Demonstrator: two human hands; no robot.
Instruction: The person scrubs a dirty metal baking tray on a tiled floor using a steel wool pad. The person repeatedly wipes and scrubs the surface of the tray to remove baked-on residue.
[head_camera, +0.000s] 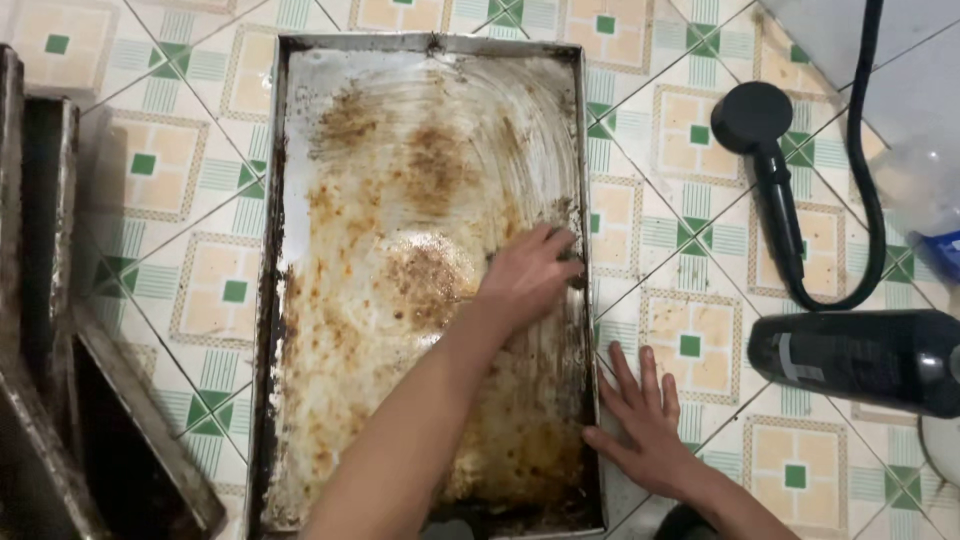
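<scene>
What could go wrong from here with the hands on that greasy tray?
1. The left hand presses inside the greasy tray; it may slip against the raised metal edge.
2. The right hand braces on the tiled floor beside the tray; if the tiles are wet, it might slide.
3. The shower head and its hose lie close by and might snag.

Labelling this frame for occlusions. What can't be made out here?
- Head view: whatever the left hand presses on the baking tray is hidden under its fingers.
- Other trays: cut off by the left edge.
- Black bottle: cut off by the right edge.
- Shower head hose runs past the top edge.
- Right hand: flat on the floor tiles, empty.
</scene>
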